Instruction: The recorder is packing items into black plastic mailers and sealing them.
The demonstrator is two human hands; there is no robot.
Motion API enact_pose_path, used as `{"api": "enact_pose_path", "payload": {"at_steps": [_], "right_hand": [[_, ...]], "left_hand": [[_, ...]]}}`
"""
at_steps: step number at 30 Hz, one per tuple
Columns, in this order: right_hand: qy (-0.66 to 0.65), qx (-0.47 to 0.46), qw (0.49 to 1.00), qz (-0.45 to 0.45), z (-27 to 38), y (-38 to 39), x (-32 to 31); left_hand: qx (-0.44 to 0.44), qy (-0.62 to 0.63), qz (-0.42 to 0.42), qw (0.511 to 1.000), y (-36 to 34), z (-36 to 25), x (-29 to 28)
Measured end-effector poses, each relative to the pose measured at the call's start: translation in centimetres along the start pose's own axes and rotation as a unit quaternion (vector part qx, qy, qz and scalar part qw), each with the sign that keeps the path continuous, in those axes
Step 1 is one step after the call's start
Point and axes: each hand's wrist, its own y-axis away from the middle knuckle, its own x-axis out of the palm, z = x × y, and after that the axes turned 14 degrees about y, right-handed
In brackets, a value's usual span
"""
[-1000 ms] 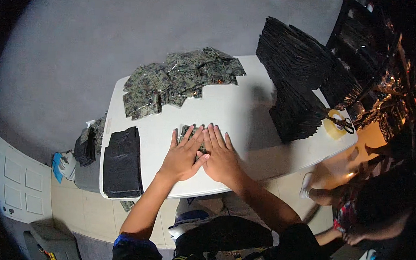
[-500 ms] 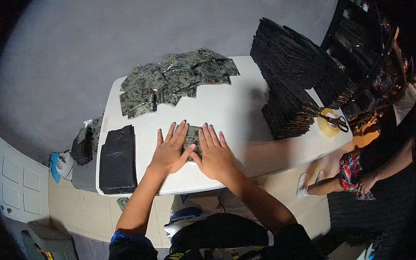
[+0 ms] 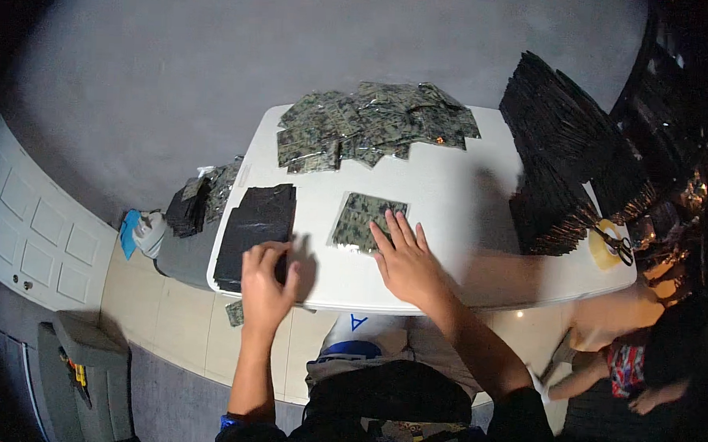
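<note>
A flat camouflage-patterned packet (image 3: 368, 214) in a clear plastic sleeve lies on the white table in front of me. My right hand (image 3: 409, 264) is spread flat, its fingers over the packet's right edge. At the left side of the table rests a stack of flat black packets (image 3: 258, 217). My left hand (image 3: 267, 284) is over the stack's near right corner, fingers bent down and thumb held apart; nothing shows in its grasp. Its fingertips partly cover that corner, so I cannot see whether they touch the top packet.
Behind lies a heap of camouflage packets (image 3: 374, 123) on the white table (image 3: 450, 201). Tall piles of folded black items (image 3: 563, 135) fill the right side, beside a tape roll (image 3: 603, 246) and scissors (image 3: 623, 250). Another person's hand (image 3: 648, 400) shows at right.
My left hand has left the camouflage packet and moved left to the black stack. My right hand has slid toward the packet's right edge. The view has shifted left.
</note>
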Motion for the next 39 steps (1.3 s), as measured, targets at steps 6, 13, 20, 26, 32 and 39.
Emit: {"api": "enact_pose_path", "payload": {"at_steps": [6,13,20,26,32,39], "right_hand": [[0.031,0.026,0.999,0.017,2.7,-5.3,-0.6],[-0.088,-0.052,0.994,-0.036,6.4,-3.5,-0.7],[-0.128,-0.112,0.983,-0.068,7.7,-2.5,-2.1],[-0.378,-0.075,0.919,-0.085,10.1,-0.8,-1.8],[-0.437,0.123,0.876,-0.16,6.5,0.3,-1.1],[-0.439,0.155,0.88,-0.098,-4.2,3.7,-4.8]], "left_hand": [[-0.06,-0.084,-0.028,0.994,1.1,2.3,-1.1],[-0.06,-0.067,-0.058,0.994,1.0,4.5,-0.4],[-0.071,0.031,-0.086,0.993,0.9,4.6,-1.0],[-0.102,0.27,-0.062,0.955,1.0,0.4,1.2],[-0.068,0.358,-0.008,0.931,-1.1,-2.5,4.8],[-0.198,0.49,0.03,0.848,-5.9,-1.1,8.3]]}}
